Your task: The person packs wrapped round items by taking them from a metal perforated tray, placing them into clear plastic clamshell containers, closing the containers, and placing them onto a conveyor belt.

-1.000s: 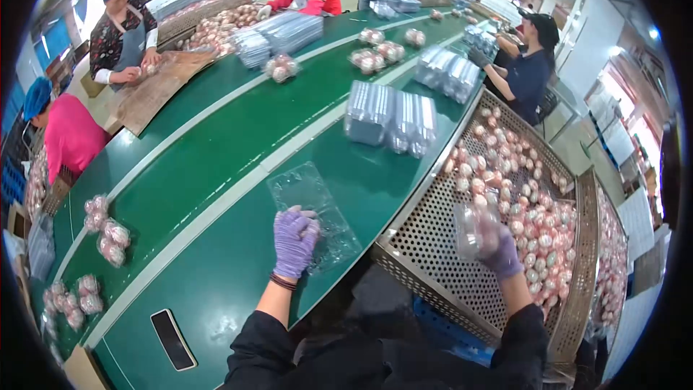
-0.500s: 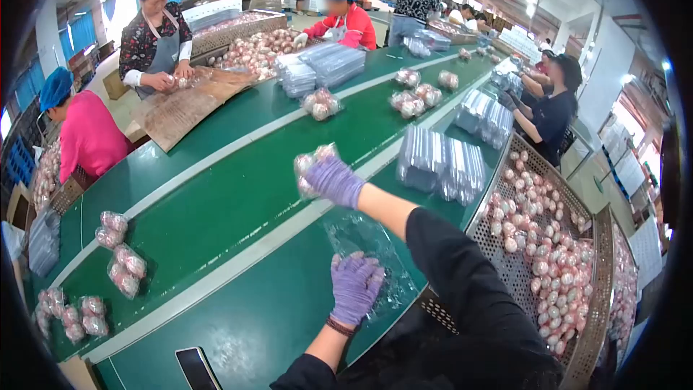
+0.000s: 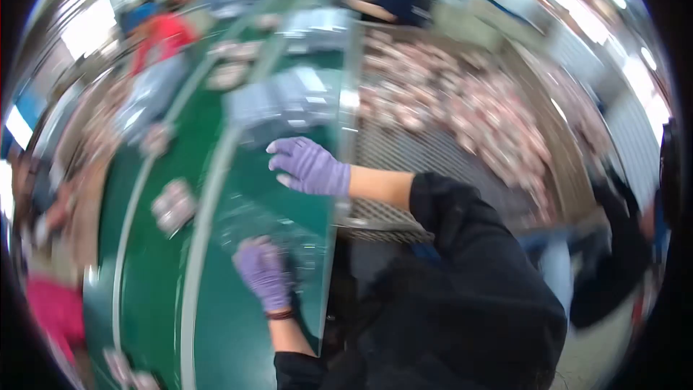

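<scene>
Beneath the left hand [image 3: 263, 274], on the near strip of the green tabletop [image 3: 238, 347], lies a clear plastic piece [image 3: 299, 245], flat and glossy, reaching out past the fingers. The hand rests on or against it with its fingers partly curled; blur hides whether they pinch the plastic or only press it, so I cannot tell. Farther up, the right hand [image 3: 310, 166] is over the same strip, its fingers spread and bent, with nothing visible in its grasp. The step looks like one of steadying the plastic while the right hand is free. A next move with that piece would call for a light grip on its edge and a steady left hand, since thin plastic could slide or crumple.

Just beyond the right hand stand stacked clear trays [image 3: 271, 105]. Across the pale dividing line [image 3: 204, 227], a wrapped pack of round pinkish pieces [image 3: 173, 206] lies well apart from both hands. Beside the table's right edge is a perforated metal bin [image 3: 386, 211], with many loose round pinkish pieces [image 3: 498, 126] heaped toward its far and right sides. Farther off, a person in red [image 3: 164, 37] is across the table.
</scene>
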The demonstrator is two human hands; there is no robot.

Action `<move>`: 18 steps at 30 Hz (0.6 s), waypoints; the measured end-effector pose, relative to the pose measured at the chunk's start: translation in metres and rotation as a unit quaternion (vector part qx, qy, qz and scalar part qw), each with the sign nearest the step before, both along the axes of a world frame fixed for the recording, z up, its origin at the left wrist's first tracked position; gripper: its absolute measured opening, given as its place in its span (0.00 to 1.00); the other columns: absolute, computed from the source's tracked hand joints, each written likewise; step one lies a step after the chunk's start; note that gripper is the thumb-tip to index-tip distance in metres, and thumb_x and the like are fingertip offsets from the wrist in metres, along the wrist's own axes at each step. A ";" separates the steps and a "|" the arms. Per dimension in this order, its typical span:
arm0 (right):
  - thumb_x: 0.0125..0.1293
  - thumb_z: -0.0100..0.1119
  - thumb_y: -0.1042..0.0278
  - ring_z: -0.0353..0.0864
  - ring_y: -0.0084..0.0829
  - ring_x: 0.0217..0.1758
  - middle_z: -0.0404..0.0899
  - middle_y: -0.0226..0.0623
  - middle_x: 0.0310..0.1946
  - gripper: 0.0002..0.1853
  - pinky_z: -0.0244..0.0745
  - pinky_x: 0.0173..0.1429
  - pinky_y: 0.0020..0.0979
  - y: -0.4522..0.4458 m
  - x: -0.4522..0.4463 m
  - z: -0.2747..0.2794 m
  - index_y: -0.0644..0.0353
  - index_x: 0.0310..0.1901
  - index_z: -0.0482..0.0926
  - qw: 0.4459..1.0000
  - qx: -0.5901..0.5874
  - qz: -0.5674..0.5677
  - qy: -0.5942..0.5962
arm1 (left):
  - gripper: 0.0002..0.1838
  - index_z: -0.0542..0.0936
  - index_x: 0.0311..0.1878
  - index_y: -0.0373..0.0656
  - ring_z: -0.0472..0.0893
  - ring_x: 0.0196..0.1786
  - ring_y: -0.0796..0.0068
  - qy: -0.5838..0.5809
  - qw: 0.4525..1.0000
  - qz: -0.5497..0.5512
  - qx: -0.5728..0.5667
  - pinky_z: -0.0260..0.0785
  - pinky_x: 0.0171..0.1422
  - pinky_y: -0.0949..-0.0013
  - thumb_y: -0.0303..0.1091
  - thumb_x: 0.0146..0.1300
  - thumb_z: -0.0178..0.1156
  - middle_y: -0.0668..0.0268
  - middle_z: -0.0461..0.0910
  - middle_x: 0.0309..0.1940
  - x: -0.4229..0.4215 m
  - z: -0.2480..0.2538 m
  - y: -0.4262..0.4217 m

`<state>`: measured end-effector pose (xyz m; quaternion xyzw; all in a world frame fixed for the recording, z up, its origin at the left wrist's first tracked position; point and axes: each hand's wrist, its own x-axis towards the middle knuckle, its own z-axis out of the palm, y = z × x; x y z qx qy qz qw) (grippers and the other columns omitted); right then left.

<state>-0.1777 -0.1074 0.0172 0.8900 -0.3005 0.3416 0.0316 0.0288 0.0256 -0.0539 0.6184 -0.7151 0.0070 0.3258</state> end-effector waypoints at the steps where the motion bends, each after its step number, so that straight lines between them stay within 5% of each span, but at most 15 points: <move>1: 0.56 0.57 0.62 0.72 0.41 0.50 0.70 0.41 0.47 0.13 0.68 0.56 0.39 0.012 -0.051 -0.016 0.57 0.42 0.73 0.997 0.047 -0.059 -0.025 | 0.10 0.78 0.34 0.40 0.75 0.43 0.56 0.141 0.978 -0.055 -0.141 0.65 0.51 0.56 0.36 0.59 0.52 0.59 0.79 0.36 -0.004 -0.004 0.002; 2: 0.57 0.57 0.64 0.74 0.42 0.46 0.71 0.42 0.42 0.12 0.71 0.52 0.38 0.034 -0.103 -0.030 0.58 0.41 0.73 0.978 0.133 -0.156 -0.027 | 0.13 0.78 0.36 0.37 0.75 0.42 0.59 0.144 0.980 -0.049 -0.129 0.65 0.51 0.58 0.38 0.60 0.53 0.60 0.79 0.35 0.006 -0.025 -0.003; 3: 0.56 0.58 0.63 0.74 0.44 0.46 0.72 0.44 0.41 0.13 0.70 0.53 0.40 0.061 -0.158 -0.054 0.60 0.41 0.74 0.965 0.134 -0.215 -0.063 | 0.14 0.77 0.41 0.35 0.75 0.40 0.67 0.468 0.875 -0.052 0.111 0.68 0.46 0.65 0.37 0.62 0.52 0.62 0.78 0.35 0.009 -0.032 0.002; 5: 0.52 0.60 0.58 0.74 0.45 0.47 0.74 0.47 0.41 0.19 0.68 0.56 0.42 0.114 -0.265 -0.103 0.61 0.42 0.75 0.902 0.136 -0.409 -0.029 | 0.16 0.74 0.51 0.34 0.73 0.36 0.79 0.279 0.957 -0.061 -0.044 0.67 0.34 0.78 0.35 0.66 0.51 0.63 0.75 0.41 0.010 -0.035 0.000; 6: 0.50 0.61 0.56 0.74 0.46 0.47 0.75 0.48 0.42 0.21 0.68 0.56 0.42 0.143 -0.309 -0.114 0.62 0.43 0.75 0.867 0.134 -0.479 -0.023 | 0.16 0.75 0.51 0.35 0.73 0.39 0.76 0.330 0.943 -0.051 0.008 0.67 0.41 0.75 0.35 0.66 0.51 0.63 0.75 0.43 0.005 -0.023 0.007; 7: 0.46 0.59 0.61 0.77 0.47 0.43 0.76 0.52 0.39 0.19 0.71 0.50 0.42 0.171 -0.346 -0.112 0.64 0.39 0.77 0.791 0.190 -0.581 0.008 | 0.16 0.75 0.51 0.35 0.73 0.42 0.74 0.379 0.923 -0.036 0.062 0.68 0.47 0.73 0.36 0.67 0.51 0.63 0.75 0.45 0.000 -0.012 0.012; 8: 0.46 0.59 0.57 0.77 0.46 0.48 0.77 0.51 0.42 0.22 0.70 0.55 0.42 0.205 -0.373 -0.099 0.65 0.42 0.77 0.709 0.279 -0.646 0.045 | 0.15 0.76 0.50 0.35 0.73 0.44 0.74 0.384 0.920 -0.045 0.072 0.66 0.51 0.72 0.36 0.68 0.50 0.63 0.75 0.45 0.014 -0.025 0.006; 9: 0.49 0.57 0.56 0.74 0.43 0.54 0.75 0.49 0.49 0.26 0.67 0.60 0.41 0.235 -0.395 -0.098 0.63 0.49 0.75 0.644 0.278 -0.709 0.065 | 0.15 0.76 0.50 0.36 0.72 0.38 0.77 0.392 0.917 -0.052 0.050 0.66 0.43 0.76 0.37 0.68 0.51 0.66 0.75 0.38 0.016 -0.031 0.003; 10: 0.51 0.55 0.55 0.73 0.42 0.57 0.73 0.49 0.52 0.27 0.66 0.62 0.40 0.259 -0.414 -0.089 0.63 0.52 0.73 0.584 0.334 -0.735 0.089 | 0.15 0.76 0.49 0.36 0.71 0.31 0.80 0.399 0.914 -0.059 0.029 0.66 0.36 0.80 0.38 0.67 0.52 0.68 0.75 0.32 0.018 -0.036 0.000; 12: 0.52 0.55 0.53 0.71 0.43 0.59 0.70 0.50 0.56 0.31 0.66 0.62 0.40 0.302 -0.462 -0.092 0.64 0.56 0.70 0.488 0.355 -0.784 0.148 | 0.17 0.76 0.51 0.36 0.73 0.45 0.75 0.383 0.919 -0.019 0.094 0.66 0.52 0.72 0.39 0.69 0.50 0.64 0.76 0.44 0.018 -0.024 0.004; 13: 0.51 0.57 0.52 0.72 0.46 0.59 0.69 0.51 0.57 0.34 0.67 0.61 0.40 0.322 -0.486 -0.104 0.64 0.58 0.68 0.456 0.322 -0.809 0.184 | 0.17 0.76 0.52 0.36 0.72 0.43 0.75 0.386 0.918 -0.014 0.092 0.67 0.48 0.74 0.39 0.69 0.49 0.65 0.76 0.42 0.018 -0.024 0.004; 16: 0.49 0.61 0.51 0.72 0.46 0.58 0.71 0.52 0.55 0.33 0.69 0.60 0.38 0.361 -0.539 -0.090 0.61 0.57 0.70 0.439 0.382 -0.813 0.002 | 0.19 0.76 0.53 0.37 0.71 0.32 0.80 0.354 0.933 0.008 0.067 0.66 0.35 0.79 0.40 0.68 0.49 0.70 0.75 0.31 0.001 -0.003 0.012; 18: 0.48 0.63 0.50 0.72 0.47 0.59 0.70 0.52 0.57 0.36 0.70 0.60 0.39 0.364 -0.578 -0.103 0.59 0.59 0.69 0.421 0.383 -0.812 -0.125 | 0.26 0.69 0.60 0.38 0.74 0.53 0.61 0.361 0.910 0.093 0.182 0.67 0.59 0.62 0.43 0.63 0.57 0.53 0.73 0.55 0.010 0.004 0.014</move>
